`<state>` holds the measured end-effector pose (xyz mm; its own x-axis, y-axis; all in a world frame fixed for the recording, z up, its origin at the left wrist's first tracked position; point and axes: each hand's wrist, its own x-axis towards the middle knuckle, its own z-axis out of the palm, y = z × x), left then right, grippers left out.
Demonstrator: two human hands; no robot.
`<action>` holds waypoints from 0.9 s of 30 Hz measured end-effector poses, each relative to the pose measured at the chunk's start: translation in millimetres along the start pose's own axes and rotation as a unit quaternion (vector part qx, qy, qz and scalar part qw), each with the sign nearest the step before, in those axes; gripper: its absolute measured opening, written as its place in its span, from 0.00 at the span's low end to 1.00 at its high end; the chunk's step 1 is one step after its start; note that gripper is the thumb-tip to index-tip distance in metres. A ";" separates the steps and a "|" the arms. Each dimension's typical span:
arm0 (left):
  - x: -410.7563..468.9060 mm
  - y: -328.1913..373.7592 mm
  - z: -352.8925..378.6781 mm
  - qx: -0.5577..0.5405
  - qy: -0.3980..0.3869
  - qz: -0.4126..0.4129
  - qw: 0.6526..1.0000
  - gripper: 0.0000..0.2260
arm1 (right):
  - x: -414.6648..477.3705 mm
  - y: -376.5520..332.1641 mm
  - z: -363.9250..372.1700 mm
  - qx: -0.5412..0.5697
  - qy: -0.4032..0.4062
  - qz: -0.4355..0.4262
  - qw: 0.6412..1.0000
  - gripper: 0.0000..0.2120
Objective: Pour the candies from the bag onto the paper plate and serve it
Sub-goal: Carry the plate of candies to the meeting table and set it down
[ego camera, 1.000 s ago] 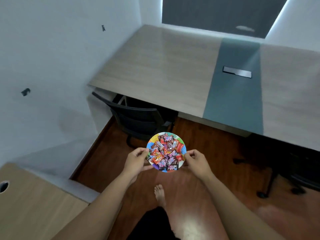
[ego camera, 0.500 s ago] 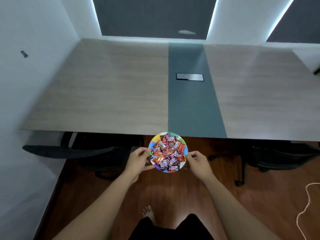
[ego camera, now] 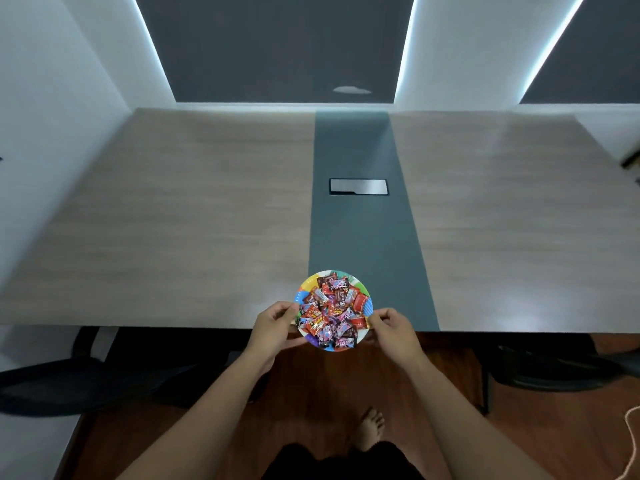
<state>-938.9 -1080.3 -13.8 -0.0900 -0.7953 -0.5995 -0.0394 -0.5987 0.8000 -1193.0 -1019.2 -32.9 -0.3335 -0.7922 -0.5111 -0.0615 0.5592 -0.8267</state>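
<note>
A round, brightly coloured paper plate (ego camera: 364, 291) is heaped with wrapped candies (ego camera: 331, 312) in red, pink and brown. I hold it level in the air at the near edge of a large table (ego camera: 194, 216). My left hand (ego camera: 273, 327) grips the plate's left rim and my right hand (ego camera: 393, 329) grips its right rim. The far half of the plate is over the table's dark centre strip (ego camera: 360, 244); the near half hangs over the floor. No candy bag is in view.
A metal cable hatch (ego camera: 358, 186) is set into the centre strip. Black chairs stand tucked under the table at the left (ego camera: 69, 382) and the right (ego camera: 554, 368). A thin cord (ego camera: 630, 445) lies on the wooden floor at the right. My bare foot (ego camera: 370, 427) is below.
I have turned to face the table squarely and stepped closer. The plate, held in both hands throughout, has moved forward and now overlaps the table's near edge.
</note>
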 end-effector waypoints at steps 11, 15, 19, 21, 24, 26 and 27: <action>75.7 64.6 59.2 0.003 0.039 -0.005 0.999 0.12 | 106.3 -57.1 -35.8 -0.003 -0.019 0.019 1.000 0.08; 119.0 91.8 67.5 0.015 0.028 -0.001 1.000 0.11 | 144.9 -79.2 -36.6 -0.001 -0.014 0.021 1.000 0.08; 161.7 118.5 71.7 0.026 0.013 -0.001 1.000 0.10 | 177.4 -105.2 -32.8 0.005 0.011 0.029 1.000 0.11; 184.7 130.9 73.5 0.028 0.007 -0.001 1.000 0.11 | 194.4 -116.0 -29.6 0.013 0.015 0.034 0.999 0.10; 213.4 149.2 76.3 0.042 -0.004 -0.008 0.999 0.11 | 220.9 -126.2 -26.5 0.024 0.030 0.044 0.998 0.10; 230.3 159.5 80.0 0.046 -0.016 -0.006 0.999 0.11 | 237.4 -131.9 -26.4 0.032 0.034 0.049 0.998 0.10; 238.0 165.3 81.9 0.050 -0.020 -0.006 0.999 0.11 | 245.2 -135.5 -26.7 0.036 0.037 0.051 0.997 0.09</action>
<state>-1048.4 -1360.8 -22.4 -0.1287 -0.7823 -0.6094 -0.1395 -0.5942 0.7922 -1291.6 -1282.7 -39.9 -0.4026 -0.7103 -0.5775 0.0428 0.6155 -0.7869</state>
